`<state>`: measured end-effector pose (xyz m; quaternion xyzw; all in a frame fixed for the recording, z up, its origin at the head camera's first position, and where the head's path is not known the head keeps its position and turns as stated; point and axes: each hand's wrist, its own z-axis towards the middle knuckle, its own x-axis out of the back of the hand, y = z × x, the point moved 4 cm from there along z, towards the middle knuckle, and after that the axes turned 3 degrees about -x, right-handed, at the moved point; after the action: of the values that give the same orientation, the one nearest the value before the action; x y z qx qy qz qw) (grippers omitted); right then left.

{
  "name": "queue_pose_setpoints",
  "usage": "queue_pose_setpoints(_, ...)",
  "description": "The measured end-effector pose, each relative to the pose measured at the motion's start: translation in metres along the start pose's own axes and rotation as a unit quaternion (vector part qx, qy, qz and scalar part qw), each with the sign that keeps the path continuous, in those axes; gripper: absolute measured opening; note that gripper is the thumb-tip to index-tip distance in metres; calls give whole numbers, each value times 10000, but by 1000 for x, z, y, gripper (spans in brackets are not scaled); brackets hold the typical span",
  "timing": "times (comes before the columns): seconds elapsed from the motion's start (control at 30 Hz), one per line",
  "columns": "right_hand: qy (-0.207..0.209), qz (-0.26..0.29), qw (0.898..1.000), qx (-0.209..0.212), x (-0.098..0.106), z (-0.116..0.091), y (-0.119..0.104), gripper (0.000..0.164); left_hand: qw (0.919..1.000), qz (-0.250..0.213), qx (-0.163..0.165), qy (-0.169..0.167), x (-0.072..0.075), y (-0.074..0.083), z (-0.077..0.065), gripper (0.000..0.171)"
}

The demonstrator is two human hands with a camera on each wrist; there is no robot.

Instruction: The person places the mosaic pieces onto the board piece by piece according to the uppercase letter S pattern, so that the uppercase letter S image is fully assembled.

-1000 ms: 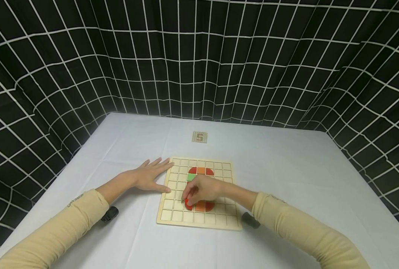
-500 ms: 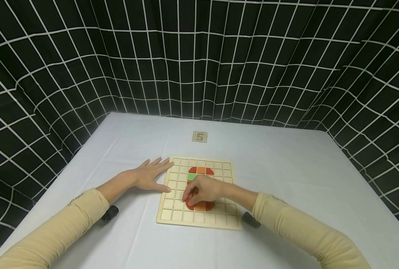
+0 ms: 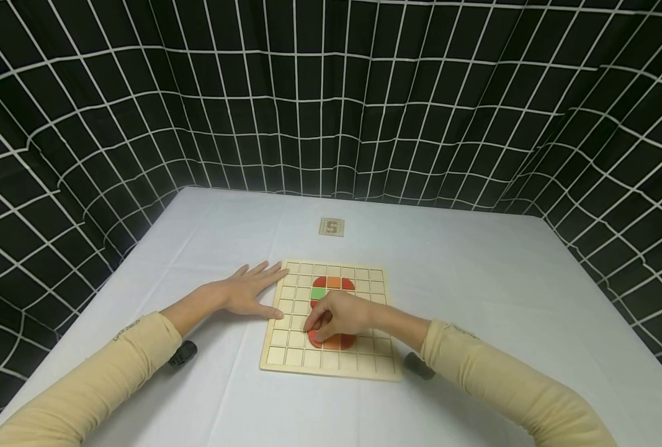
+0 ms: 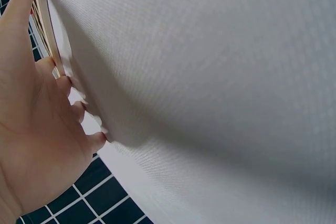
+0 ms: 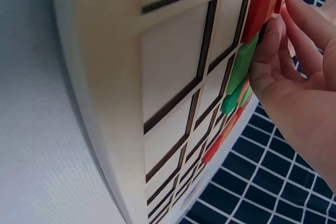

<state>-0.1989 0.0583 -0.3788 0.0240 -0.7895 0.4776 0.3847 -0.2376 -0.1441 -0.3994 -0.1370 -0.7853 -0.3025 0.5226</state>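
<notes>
A pale wooden grid board (image 3: 295, 357) lies on the white table, with red, orange and green tiles set in its squares. My right hand (image 3: 342, 312) bends over the lower part of the pattern. Its thumb and index finger pinch a red rounded tile (image 3: 314, 339), which lies about flat at the lower left of the pattern, beside an orange tile (image 3: 332, 343). In the right wrist view, a green tile (image 5: 242, 65) shows near the thumb; the hand covers the pattern's middle in the head view. My left hand (image 3: 246, 292) lies with fingers spread, fingertips and thumb touching the board's left edge.
Beyond the board lies a small card (image 3: 331, 227) with a gridded S-like figure. Dark small devices sit under both wrists, one at the left sleeve (image 3: 183, 354). Black curtains (image 3: 331, 105) with white grid lines surround the white tabletop (image 3: 465, 273).
The red tile in the right fingers has gone from tilted to about flat on the board. The right fingers have shifted very slightly; the left hand stays put.
</notes>
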Motion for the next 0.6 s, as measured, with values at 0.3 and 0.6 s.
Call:
queue_pose_setpoints(0.3, -92, -45, 9999, 64, 0, -1, 0, 16, 10000, 21, -5, 0, 0, 0, 1, 100)
queue_pose_setpoints(0.6, -60, -86, 9999, -119, 2, -1, 4, 15, 10000, 60, 1, 15, -1, -1, 1, 101)
